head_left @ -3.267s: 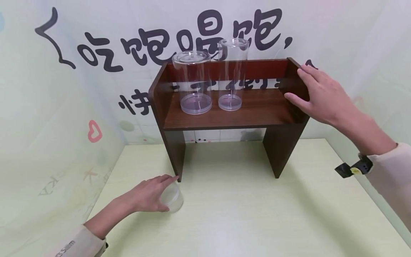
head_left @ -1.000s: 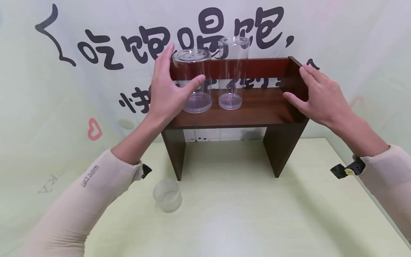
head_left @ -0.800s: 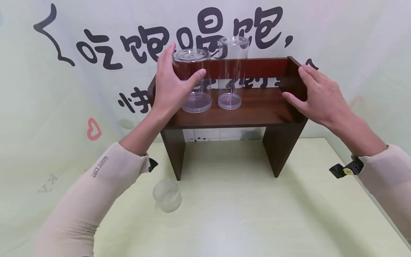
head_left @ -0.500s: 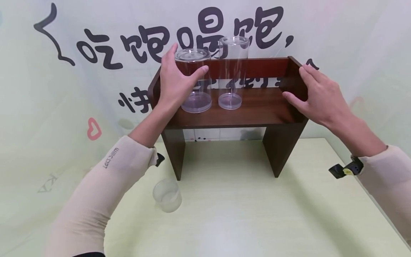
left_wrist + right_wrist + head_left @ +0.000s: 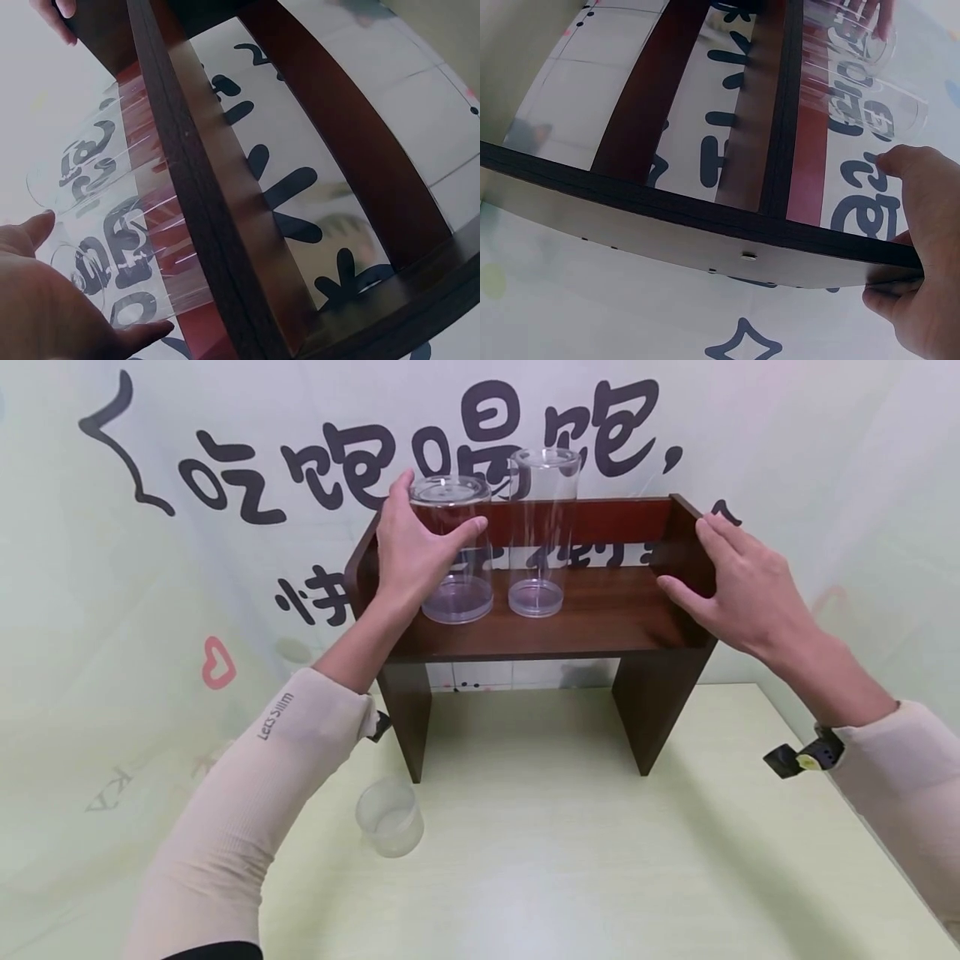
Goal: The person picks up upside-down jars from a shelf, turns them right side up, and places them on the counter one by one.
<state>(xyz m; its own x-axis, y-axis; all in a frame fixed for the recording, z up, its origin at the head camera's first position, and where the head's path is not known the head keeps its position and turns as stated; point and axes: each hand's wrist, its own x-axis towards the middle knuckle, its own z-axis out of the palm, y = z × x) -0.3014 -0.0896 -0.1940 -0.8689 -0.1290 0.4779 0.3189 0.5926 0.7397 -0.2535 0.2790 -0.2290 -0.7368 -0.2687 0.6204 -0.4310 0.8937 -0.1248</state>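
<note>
Now left hand (image 5: 415, 550) wrapped around wide clear jar (image 5: 454, 547), right hand (image 5: 738, 585) gripping shelf's (image 5: 562, 627) end.

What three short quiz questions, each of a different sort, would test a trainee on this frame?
1. True or false: the left hand has its grip round the wide clear jar on the wooden shelf.
2. Where is the small frosted cup? A) on the shelf B) on the green table, near the shelf's left leg C) in the right hand
3. Fill in: the right hand holds the shelf's ____ side panel.

Key:
1. True; thumb in front, fingers behind the jar's upper part.
2. B
3. Right; the thumb lies inside the panel, the fingers over its top edge. The narrow clear jar beside it stands untouched.
</note>
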